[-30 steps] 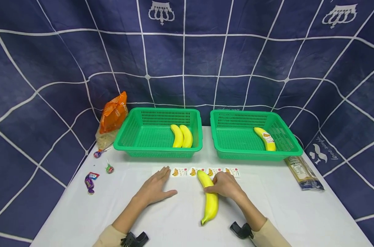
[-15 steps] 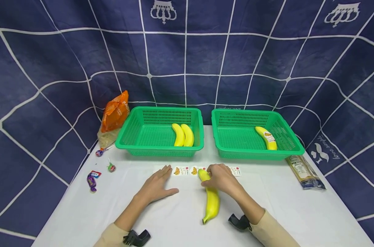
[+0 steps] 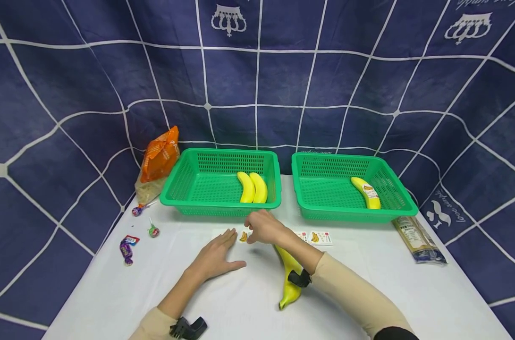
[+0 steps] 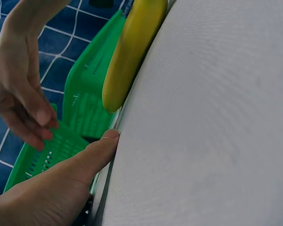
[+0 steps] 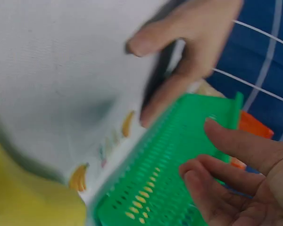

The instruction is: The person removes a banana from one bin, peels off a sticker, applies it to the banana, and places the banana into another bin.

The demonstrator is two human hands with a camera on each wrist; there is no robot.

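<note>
My left hand (image 3: 216, 255) lies flat on the white tabletop with fingers spread, its fingertips on the left end of a strip of banana-print stickers (image 3: 321, 237). Just above that strip, close to the left fingertips, hovers my right hand (image 3: 265, 227); in the right wrist view its loosely bent fingers (image 5: 236, 139) hold nothing. A yellow banana (image 3: 290, 293) lies on the table under my right forearm, which hides part of it. In the left wrist view, the banana (image 4: 132, 56) appears beyond my left thumb. The middle of the strip is covered by my right hand.
Two green baskets (image 3: 215, 210) (image 3: 355, 215) stand behind the strip. The left one bears two bananas (image 3: 253, 188); the right one, a banana with a sticker (image 3: 366, 192). Lollipops (image 3: 154, 231), wrapped candy (image 3: 126, 252) and an orange bag (image 3: 159, 158) sit left; a flat packet (image 3: 418, 240) sits right.
My right hand has let go of the banana and moved left over the sticker strip toward my left hand. The banana stays on the table; the left hand has kept its place.
</note>
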